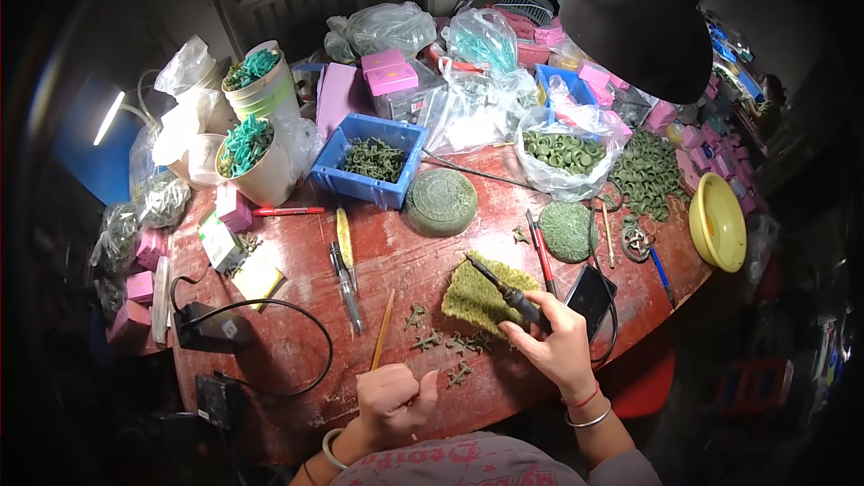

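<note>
"Greyish shirt (450,459) cloth with a pink print shows closest, along the lower edge. What are the hands doing above it?"

"Right hand (556,342) has its fingers clamped on the black handle of a pointed tool (523,306). Its thin tip lies over the far part of a rough, yellow-green pad (472,301)."

"Does the tip touch the pad?"

"I can't tell from this angle. The pad itself sits on the red table (504,400), just beyond that hand."

"And the left?"

"Left hand (396,400) is curled into a loose fist, fingers together, near the table's front edge. A thin brown stick (384,328) runs up from just behind it; whether the fingers grip it, I can't tell."

"What are those bits between the hands?"

"Small green pieces (474,342), branching in shape, scattered on the table just on the near side of the pad."

"Anything else close by?"

"A dark phone (592,301) and a red pen (544,256) to the right of the pad. Farther back, a round green block (440,202) stands beside a blue bin (361,190) holding more green pieces. A yellow bowl (717,220) leans at the table's right edge."
</note>
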Demonstrator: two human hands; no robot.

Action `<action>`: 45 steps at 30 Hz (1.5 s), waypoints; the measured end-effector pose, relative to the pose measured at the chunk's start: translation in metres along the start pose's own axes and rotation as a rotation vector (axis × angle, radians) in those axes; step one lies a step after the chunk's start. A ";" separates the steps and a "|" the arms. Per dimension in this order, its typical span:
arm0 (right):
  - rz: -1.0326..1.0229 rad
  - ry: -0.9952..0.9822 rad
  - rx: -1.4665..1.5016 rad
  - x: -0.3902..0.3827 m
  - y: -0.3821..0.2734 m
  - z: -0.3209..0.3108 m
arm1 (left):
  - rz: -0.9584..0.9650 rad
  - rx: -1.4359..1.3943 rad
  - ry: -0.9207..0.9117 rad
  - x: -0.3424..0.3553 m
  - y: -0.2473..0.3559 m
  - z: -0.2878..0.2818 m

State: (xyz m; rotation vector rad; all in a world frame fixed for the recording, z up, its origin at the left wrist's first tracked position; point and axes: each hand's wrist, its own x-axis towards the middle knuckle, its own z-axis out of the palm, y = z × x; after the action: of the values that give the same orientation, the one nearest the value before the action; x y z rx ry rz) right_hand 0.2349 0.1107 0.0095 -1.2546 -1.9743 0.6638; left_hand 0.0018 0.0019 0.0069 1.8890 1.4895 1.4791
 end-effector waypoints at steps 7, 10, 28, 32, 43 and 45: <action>-0.056 0.152 -0.052 -0.003 0.011 -0.034 | -0.017 -0.012 -0.021 0.001 -0.002 0.002; 0.196 0.365 -0.117 0.008 0.027 -0.066 | -0.020 -0.009 -0.010 -0.001 -0.002 -0.003; 0.359 0.272 -0.596 -0.031 0.151 -0.124 | -0.035 -0.005 -0.019 -0.003 -0.002 0.002; 0.112 0.533 -0.603 0.005 0.106 -0.103 | -0.059 0.013 -0.025 -0.002 -0.001 0.003; -0.350 0.058 -0.362 0.121 0.064 -0.005 | -0.040 -0.020 -0.018 0.001 -0.003 0.002; -0.356 0.034 -0.410 0.131 0.064 0.000 | -0.041 -0.035 -0.015 0.001 -0.002 0.002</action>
State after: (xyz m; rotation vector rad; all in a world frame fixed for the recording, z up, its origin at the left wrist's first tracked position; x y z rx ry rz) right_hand 0.2328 0.2555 0.0003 -1.0828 -2.3003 0.0623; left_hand 0.0019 0.0042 0.0053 1.8353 1.4771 1.4597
